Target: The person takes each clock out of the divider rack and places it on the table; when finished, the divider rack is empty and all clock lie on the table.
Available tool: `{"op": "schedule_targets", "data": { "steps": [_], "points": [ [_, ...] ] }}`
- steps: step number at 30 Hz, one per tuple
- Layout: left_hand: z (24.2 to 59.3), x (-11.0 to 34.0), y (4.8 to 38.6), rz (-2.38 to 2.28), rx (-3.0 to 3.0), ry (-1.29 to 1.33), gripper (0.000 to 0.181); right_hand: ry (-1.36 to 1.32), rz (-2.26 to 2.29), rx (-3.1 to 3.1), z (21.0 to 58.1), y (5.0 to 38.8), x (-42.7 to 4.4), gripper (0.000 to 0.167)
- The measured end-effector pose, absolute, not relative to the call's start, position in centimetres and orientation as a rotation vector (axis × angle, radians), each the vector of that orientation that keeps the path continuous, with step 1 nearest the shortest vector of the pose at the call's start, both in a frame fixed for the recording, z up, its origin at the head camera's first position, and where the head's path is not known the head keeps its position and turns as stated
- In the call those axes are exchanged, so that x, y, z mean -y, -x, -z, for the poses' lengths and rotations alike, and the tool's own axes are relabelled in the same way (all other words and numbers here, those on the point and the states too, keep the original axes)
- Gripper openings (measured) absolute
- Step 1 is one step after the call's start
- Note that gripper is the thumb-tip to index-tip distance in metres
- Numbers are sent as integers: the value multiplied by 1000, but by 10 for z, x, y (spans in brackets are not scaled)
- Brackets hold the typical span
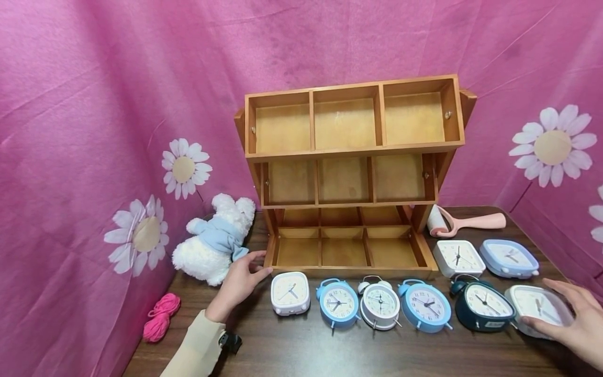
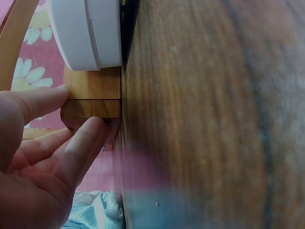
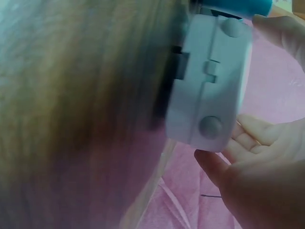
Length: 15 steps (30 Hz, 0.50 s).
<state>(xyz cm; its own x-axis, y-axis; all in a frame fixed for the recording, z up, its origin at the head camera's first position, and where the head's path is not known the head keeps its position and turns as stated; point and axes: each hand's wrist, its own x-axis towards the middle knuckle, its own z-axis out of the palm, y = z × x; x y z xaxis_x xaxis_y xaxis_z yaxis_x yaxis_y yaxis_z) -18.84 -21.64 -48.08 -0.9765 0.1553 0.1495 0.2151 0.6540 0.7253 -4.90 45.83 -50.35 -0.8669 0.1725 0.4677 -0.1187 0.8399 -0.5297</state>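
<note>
A brown wooden three-tier rack (image 1: 353,152) with divided compartments stands at the back of the table. My left hand (image 1: 240,280) pinches its lower front left corner, thumb on one side and fingers on the other in the left wrist view. Close by that corner is a white square alarm clock (image 1: 290,294). At the far right, my right hand (image 1: 577,319) holds a pale alarm clock (image 1: 542,310), thumb and fingers at opposite edges; its underside (image 3: 209,86) with round feet shows in the right wrist view. Left of it is a dark green alarm clock (image 1: 485,305).
Two blue alarm clocks (image 1: 338,303) flank a white twin-bell clock (image 1: 380,305) before the rack. White (image 1: 459,258) and lavender-blue (image 1: 509,258) clocks sit behind, near a pink lint roller (image 1: 471,222). A white plush toy (image 1: 212,238) and pink yarn (image 1: 160,318) lie left.
</note>
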Motion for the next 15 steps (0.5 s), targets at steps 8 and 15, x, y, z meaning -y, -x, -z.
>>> {"op": "schedule_targets", "data": {
  "steps": [8, 15],
  "points": [
    [479, 220, 189, 1212, 2817, 257, 48, 57, -780, 2537, 492, 55, -457, 102],
    [467, 218, 184, 1209, 2799, 294, 46, -28, -864, 2501, 471, 59, -439, 91]
  ]
}}
